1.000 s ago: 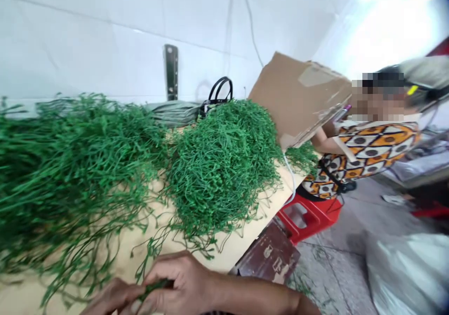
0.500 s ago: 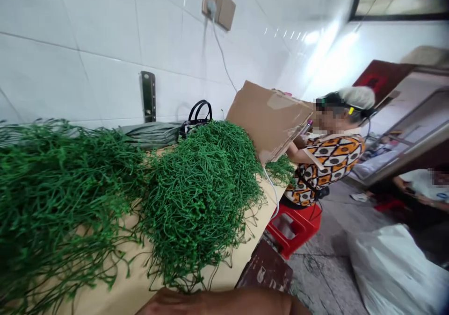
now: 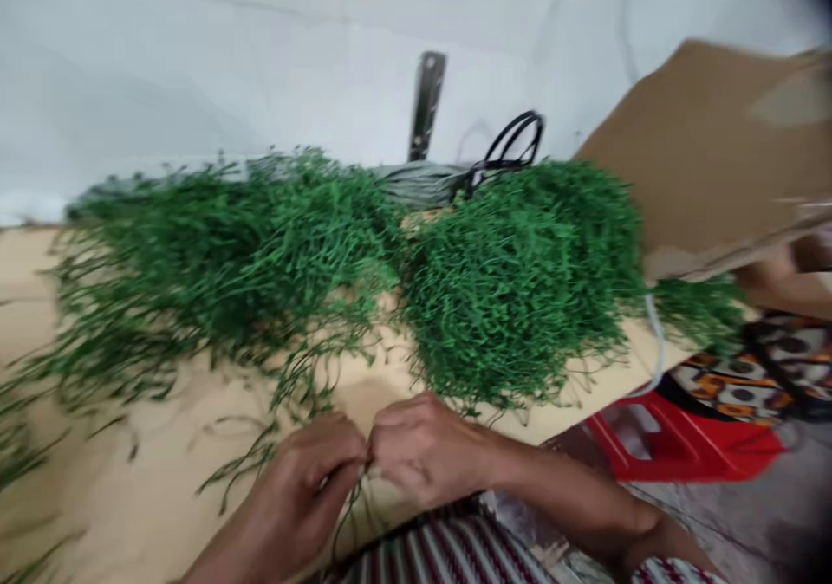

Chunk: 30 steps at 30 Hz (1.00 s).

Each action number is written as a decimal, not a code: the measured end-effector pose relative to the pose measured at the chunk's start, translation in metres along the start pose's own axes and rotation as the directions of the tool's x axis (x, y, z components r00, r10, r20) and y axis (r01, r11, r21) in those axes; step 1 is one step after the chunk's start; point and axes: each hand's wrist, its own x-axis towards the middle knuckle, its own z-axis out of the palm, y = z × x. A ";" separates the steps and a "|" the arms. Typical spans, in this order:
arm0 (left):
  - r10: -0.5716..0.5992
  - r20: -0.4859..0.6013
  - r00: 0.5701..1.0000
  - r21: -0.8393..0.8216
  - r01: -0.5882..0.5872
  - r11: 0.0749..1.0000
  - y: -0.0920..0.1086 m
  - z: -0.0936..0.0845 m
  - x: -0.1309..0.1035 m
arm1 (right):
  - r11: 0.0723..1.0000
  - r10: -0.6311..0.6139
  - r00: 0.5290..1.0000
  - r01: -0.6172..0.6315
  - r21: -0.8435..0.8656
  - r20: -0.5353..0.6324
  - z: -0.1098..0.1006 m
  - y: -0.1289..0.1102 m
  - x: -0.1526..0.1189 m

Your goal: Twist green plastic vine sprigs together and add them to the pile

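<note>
My left hand point(image 3: 305, 480) and my right hand point(image 3: 425, 450) meet at the table's near edge, fingers pinched together. Thin green stems point(image 3: 354, 506) hang between and below the fingertips, pinched by both hands. Just behind my right hand lies a dense rounded heap of green plastic-like stems point(image 3: 513, 298). A looser, wider heap point(image 3: 240, 263) spreads over the left half of the table point(image 3: 162, 471), with stray sprigs near my left hand.
A cardboard box point(image 3: 721, 159) stands at the right, by a person's arm point(image 3: 789, 285) and a red stool point(image 3: 689, 441). Along the wall are a black-handled bag point(image 3: 513, 146), grey folded material point(image 3: 425, 184) and a metal strip point(image 3: 427, 107).
The view has turned down and left, so the heaps and box appear farther right. Both hands now show, pinching stems together; earlier only one forearm and part of a hand appeared at the bottom.
</note>
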 end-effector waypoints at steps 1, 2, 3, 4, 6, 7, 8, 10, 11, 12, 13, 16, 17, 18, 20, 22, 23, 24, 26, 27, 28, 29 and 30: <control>-0.023 0.014 1.000 -0.005 0.023 1.000 0.004 -0.002 0.002 | 1.000 -0.008 0.999 0.008 0.013 -0.041 0.002 0.000 -0.002; -0.030 0.035 0.999 -0.004 0.030 1.000 0.007 -0.004 0.003 | 1.000 -0.022 0.998 0.023 0.018 -0.062 0.002 -0.001 -0.005; -0.033 0.065 0.997 0.001 0.033 0.999 0.010 -0.005 0.003 | 0.999 -0.045 0.997 0.047 0.016 -0.069 0.002 -0.001 -0.007; -0.026 0.107 0.994 0.008 0.025 1.000 0.012 -0.006 0.003 | 0.997 -0.070 0.996 0.071 0.010 -0.059 0.000 -0.002 -0.008; -0.005 0.215 0.977 0.040 -0.004 0.999 0.017 -0.008 0.002 | 0.993 -0.115 0.993 0.116 -0.030 0.023 -0.006 -0.003 -0.010; 0.004 0.268 0.963 0.059 -0.021 0.998 0.019 -0.009 0.003 | 0.989 -0.128 0.988 0.134 -0.060 0.090 -0.011 -0.003 -0.010; 0.009 0.310 0.951 0.077 -0.034 0.996 0.020 -0.010 0.004 | 0.985 -0.135 0.977 0.150 -0.087 0.165 -0.016 -0.003 -0.009; 0.014 0.342 0.940 0.100 -0.051 0.994 0.021 -0.013 0.007 | 0.978 -0.143 0.952 0.178 -0.110 0.271 -0.027 -0.003 -0.007; 0.010 0.323 0.946 0.108 -0.047 0.993 0.020 -0.015 0.009 | 0.980 -0.137 0.950 0.171 -0.101 0.282 -0.034 -0.003 -0.006; -0.008 0.282 0.959 0.117 -0.026 0.993 0.018 -0.016 0.010 | 0.988 -0.117 0.958 0.140 -0.069 0.260 -0.041 -0.002 -0.007; -0.032 0.227 0.973 0.121 0.004 0.993 0.015 -0.018 0.011 | 0.996 -0.082 0.975 0.085 -0.007 0.206 -0.048 -0.002 -0.008; -0.110 0.043 0.993 0.073 0.106 0.992 0.002 -0.021 0.012 | 0.934 0.127 0.991 -0.110 0.338 -0.029 -0.071 0.003 -0.024; -0.119 -0.003 0.993 0.043 0.119 0.992 -0.003 -0.021 0.011 | 0.886 0.208 0.973 -0.143 0.441 -0.103 -0.079 0.005 -0.031; -0.114 -0.046 0.992 0.016 0.115 0.993 -0.008 -0.020 0.010 | 0.856 0.284 0.942 -0.166 0.490 -0.178 -0.088 0.008 -0.039; -0.097 -0.116 0.989 -0.020 0.096 0.995 -0.017 -0.016 0.009 | 0.886 0.392 0.844 -0.239 0.397 -0.367 -0.109 0.013 -0.051; -0.086 -0.171 0.982 -0.038 0.081 0.996 -0.023 -0.011 0.009 | 0.912 0.375 0.709 -0.398 0.100 -0.597 -0.134 0.023 -0.057; -0.087 -0.194 0.977 -0.047 0.079 0.996 -0.025 -0.009 0.010 | 0.869 0.314 0.649 -0.491 -0.066 -0.693 -0.148 0.031 -0.058; -0.083 -0.216 0.973 -0.054 0.073 0.996 -0.026 -0.008 0.011 | 0.796 0.239 0.612 -0.568 -0.209 -0.754 -0.161 0.042 -0.057; -0.079 -0.240 0.968 -0.065 0.065 0.996 -0.025 -0.007 0.015 | 0.631 0.123 0.604 -0.660 -0.408 -0.787 -0.183 0.071 -0.054; -0.085 -0.248 0.965 -0.075 0.068 0.995 -0.023 -0.007 0.017 | 0.568 0.117 0.622 -0.681 -0.462 -0.774 -0.190 0.088 -0.053; -0.097 -0.259 0.961 -0.089 0.076 0.993 -0.021 -0.008 0.019 | 0.517 0.151 0.655 -0.691 -0.506 -0.740 -0.193 0.107 -0.052; -0.122 -0.274 0.954 -0.110 0.095 0.989 -0.018 -0.009 0.020 | 0.486 0.226 0.699 -0.684 -0.544 -0.678 -0.193 0.124 -0.051; -0.161 -0.301 0.940 -0.143 0.122 0.982 -0.015 -0.009 0.021 | 0.488 0.312 0.734 -0.668 -0.561 -0.603 -0.191 0.139 -0.051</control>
